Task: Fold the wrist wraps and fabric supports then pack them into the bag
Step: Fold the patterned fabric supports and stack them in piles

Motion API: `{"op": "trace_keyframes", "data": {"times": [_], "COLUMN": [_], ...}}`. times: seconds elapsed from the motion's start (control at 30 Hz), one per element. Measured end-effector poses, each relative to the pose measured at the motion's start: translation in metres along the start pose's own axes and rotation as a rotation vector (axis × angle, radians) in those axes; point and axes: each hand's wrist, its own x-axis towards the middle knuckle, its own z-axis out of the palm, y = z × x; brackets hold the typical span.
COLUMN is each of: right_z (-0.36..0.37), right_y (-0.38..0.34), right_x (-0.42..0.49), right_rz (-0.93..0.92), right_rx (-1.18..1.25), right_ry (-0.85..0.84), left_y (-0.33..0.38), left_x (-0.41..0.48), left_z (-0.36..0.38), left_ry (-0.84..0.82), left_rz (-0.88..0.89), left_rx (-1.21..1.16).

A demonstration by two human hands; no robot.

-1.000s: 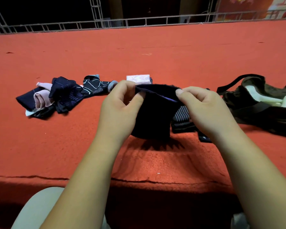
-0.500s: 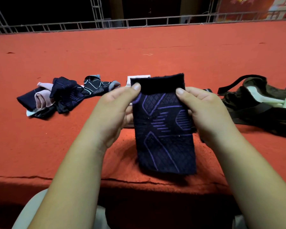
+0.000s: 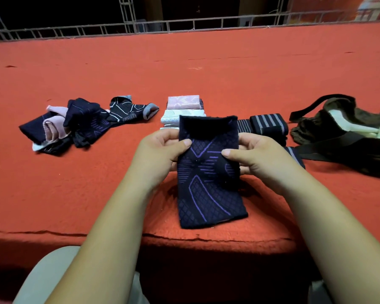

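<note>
A dark navy fabric support with purple lines (image 3: 208,189) lies stretched out lengthwise on the red carpeted surface, its near end by the front edge. My left hand (image 3: 160,150) pinches its left side and my right hand (image 3: 252,156) pinches its right side, thumbs on top. Behind it a stack of folded pink and white supports (image 3: 182,108) stands, partly hidden. Rolled black wraps with grey stripes (image 3: 266,123) lie to the right. The dark olive bag (image 3: 347,137) lies open at far right.
A loose heap of unfolded navy, pink and black supports (image 3: 79,123) lies at the left. The red carpeted platform (image 3: 206,69) stretches far back to a metal truss railing (image 3: 184,23). Its front edge (image 3: 53,233) runs just above my knees.
One second ago the navy support hung bunched between my hands above the surface. It has since been spread flat and lowered, and my hands slid down its sides toward the middle.
</note>
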Motion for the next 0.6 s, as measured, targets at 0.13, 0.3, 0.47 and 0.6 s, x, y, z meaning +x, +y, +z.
{"op": "trace_keyframes", "data": {"times": [0.13,0.3,0.47,0.6], "right_z": [-0.001,-0.001,-0.001,-0.001], "right_y": [0.001,0.006,0.006,0.005], "right_x": [0.001,0.001,0.004,0.006], "right_rz": [-0.009,-0.039,-0.007,0.054], "right_rx": [0.031,0.145,0.276,0.322], "right_ry": [0.049,-0.003,-0.032,0.009], "left_y": [-0.003,-0.009,-0.011,-0.008], "left_x": [0.005,0.010,0.011,0.009], "left_z": [-0.004,-0.016,-0.022,-0.018], "left_ry": [0.019,-0.049,-0.104,-0.110], "left_rz": [0.070,0.111,0.111,0.071], "left_rx": [0.052,0.104,0.117,0.099]}}
